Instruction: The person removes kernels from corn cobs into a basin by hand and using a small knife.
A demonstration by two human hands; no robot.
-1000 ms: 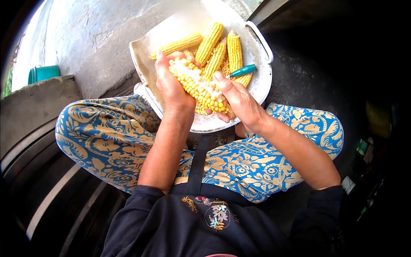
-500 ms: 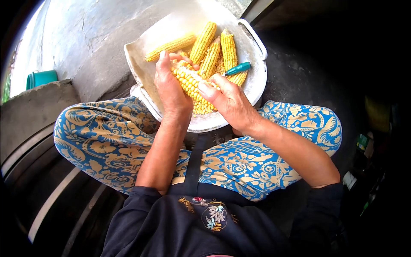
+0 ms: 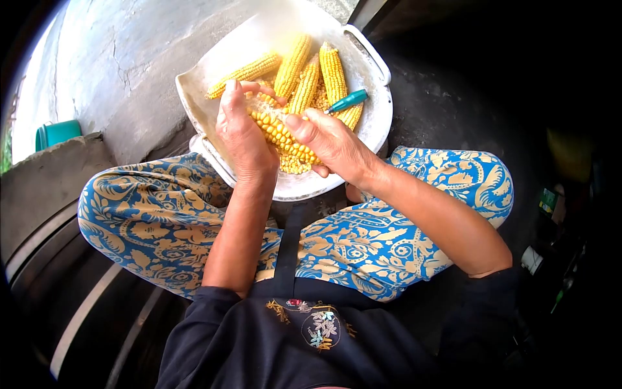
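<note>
A partly stripped ear of corn (image 3: 280, 135) is held over a white basin (image 3: 376, 139). My left hand (image 3: 245, 142) is closed around its left side, fingers behind it. From the right, my right hand (image 3: 334, 144) grips the ear with the thumb pressed on its kernels. Bare pale cob shows near the upper end, with yellow kernels below. Loose kernels (image 3: 295, 163) lie in the basin under my hands. Just above my right hand, a teal-handled tool (image 3: 348, 101) rests by the corn; its tip is too small to make out.
Several whole ears of corn (image 3: 293, 65) lie in the far part of the basin. The basin has a white handle (image 3: 369, 52) at the upper right. A green bucket (image 3: 58, 134) stands at the left beyond a low concrete ledge (image 3: 52, 172). My patterned trouser legs (image 3: 152, 220) flank the basin.
My right thumb has shifted up and left along the ear, and more bare cob shows near its upper end. The whole view has shifted slightly.
</note>
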